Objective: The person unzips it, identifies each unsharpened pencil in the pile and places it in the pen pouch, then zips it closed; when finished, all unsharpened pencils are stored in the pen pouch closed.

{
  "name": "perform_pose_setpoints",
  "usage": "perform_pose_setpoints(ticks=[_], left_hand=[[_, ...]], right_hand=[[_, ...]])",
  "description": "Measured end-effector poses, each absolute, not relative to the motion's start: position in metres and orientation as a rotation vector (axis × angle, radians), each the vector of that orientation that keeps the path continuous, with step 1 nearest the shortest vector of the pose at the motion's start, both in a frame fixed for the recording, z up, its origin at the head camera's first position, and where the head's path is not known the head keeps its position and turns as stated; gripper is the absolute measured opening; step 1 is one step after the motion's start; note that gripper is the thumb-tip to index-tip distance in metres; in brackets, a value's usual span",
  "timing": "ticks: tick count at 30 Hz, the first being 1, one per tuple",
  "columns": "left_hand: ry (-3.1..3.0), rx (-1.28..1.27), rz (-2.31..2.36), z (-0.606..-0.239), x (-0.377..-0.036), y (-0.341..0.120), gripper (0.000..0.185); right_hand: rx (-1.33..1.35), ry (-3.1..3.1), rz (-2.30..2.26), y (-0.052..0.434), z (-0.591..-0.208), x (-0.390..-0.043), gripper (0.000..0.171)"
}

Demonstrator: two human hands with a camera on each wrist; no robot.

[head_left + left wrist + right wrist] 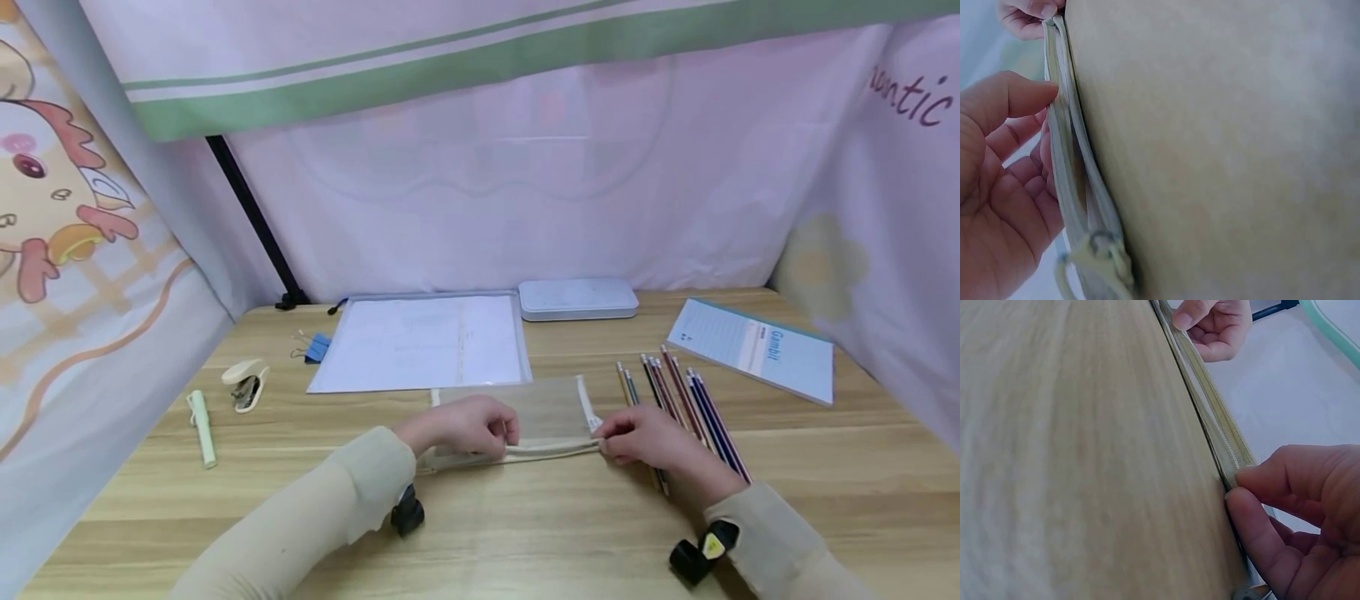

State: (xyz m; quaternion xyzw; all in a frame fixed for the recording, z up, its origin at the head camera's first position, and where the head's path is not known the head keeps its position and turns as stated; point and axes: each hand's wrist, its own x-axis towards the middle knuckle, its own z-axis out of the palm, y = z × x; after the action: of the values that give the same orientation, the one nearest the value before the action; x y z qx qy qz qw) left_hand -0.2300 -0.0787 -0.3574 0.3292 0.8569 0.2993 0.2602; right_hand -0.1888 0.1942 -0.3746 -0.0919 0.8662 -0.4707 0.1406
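A see-through zipper pouch (547, 408) lies flat on the table, its zipper edge toward me. My left hand (471, 423) pinches one zipper strip between thumb and fingers near the middle of the edge. At the right end of the zipper, my right hand (647, 435) pinches the corner with thumb and forefinger. In the left wrist view the two zipper strips (1063, 156) stand apart, leaving a narrow gap, with the zipper pull (1100, 262) at the left end. Both rows of teeth (1219, 415) show in the right wrist view.
Several pencils (678, 392) lie by my right hand, beside a blue notebook (757, 350). Behind the pouch are a document bag with paper (423, 342) and a pale flat case (577, 300). Leftward lie a blue binder clip (317, 348), a stapler (246, 385) and a light green pen-like item (202, 428).
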Motion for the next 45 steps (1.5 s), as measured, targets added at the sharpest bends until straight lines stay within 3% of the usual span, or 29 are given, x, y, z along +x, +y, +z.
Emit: perform_pose_setpoints(ticks=[9, 20, 32, 45], left_hand=[[2.323, 0.944, 0.787, -0.356, -0.226, -0.084, 0.013], [2.353, 0.882, 0.975, -0.355, -0.215, -0.105, 0.016], [2.165, 0.540, 1.406, -0.364, -0.216, -0.119, 0.020], [2.049, 0.452, 1.558, -0.364, -0.211, -0.119, 0.023]], right_hand=[[-0.300, 2.484, -1.375, 0.201, -0.366, -0.186, 0.023], [-0.216, 2.643, -1.424, 0.267, -0.351, -0.187, 0.042], [0.024, 2.826, -1.112, 0.295, -0.363, -0.193, 0.034], [-0.015, 2.885, -0.683, 0.287, -0.352, -0.209, 0.036]])
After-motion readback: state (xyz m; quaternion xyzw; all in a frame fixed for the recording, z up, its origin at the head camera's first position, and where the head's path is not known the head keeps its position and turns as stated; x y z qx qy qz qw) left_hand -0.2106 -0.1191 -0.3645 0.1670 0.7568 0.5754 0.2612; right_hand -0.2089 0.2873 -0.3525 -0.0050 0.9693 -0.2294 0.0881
